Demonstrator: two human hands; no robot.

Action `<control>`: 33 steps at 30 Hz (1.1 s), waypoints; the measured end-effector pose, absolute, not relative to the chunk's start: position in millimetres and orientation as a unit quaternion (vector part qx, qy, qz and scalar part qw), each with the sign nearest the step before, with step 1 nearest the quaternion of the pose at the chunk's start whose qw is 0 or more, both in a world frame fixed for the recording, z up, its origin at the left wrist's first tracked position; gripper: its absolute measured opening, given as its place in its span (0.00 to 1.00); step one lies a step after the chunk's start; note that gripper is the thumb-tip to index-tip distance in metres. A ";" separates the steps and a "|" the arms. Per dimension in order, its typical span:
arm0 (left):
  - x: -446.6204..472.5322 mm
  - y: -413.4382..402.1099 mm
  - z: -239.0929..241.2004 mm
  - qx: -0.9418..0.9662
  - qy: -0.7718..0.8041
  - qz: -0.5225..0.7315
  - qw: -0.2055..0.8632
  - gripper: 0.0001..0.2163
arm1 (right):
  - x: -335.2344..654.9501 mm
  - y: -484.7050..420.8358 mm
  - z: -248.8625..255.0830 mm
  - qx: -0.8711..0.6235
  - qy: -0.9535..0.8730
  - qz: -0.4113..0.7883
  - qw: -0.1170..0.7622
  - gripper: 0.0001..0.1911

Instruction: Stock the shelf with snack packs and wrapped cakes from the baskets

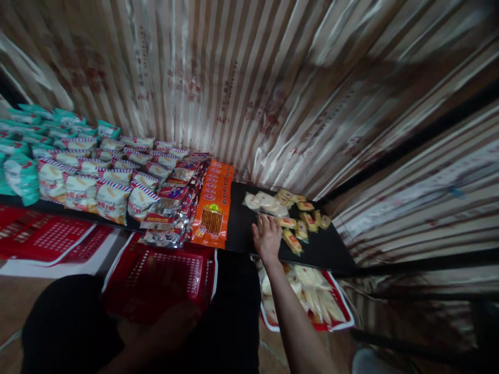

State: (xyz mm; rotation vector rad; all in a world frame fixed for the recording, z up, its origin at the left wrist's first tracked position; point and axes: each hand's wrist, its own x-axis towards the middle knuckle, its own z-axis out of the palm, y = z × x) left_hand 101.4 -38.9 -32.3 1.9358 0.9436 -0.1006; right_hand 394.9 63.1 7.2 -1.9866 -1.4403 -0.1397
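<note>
My right hand [268, 238] reaches onto the black shelf [244, 228], its fingers bent over a small pale packet [263, 216]. The palm hides most of that packet. Just beyond the fingertips lies a row of round white snacks in clear wrap [272, 202]. To the right of the hand are several small yellow-wrapped snacks [291, 241], lying at various angles. My left hand [177, 319] is low over my lap, by the near edge of a red basket [212, 280]. It is dark and blurred, so its fingers do not show clearly.
Orange snack packs [212, 208], silver-and-red packets [171, 208], white bags [111, 200] and teal bags [21, 174] fill the shelf leftward. Under its right end, a red basket with a white rim [346, 319] holds pale packets. Striped curtain [218, 78] hangs behind; another red basket [50, 234] sits left.
</note>
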 end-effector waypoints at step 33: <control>189.6 -87.2 -26.9 0.659 0.459 0.224 0.553 0.11 | 466.0 46.6 -2.8 -0.683 -0.650 -0.022 0.332 0.34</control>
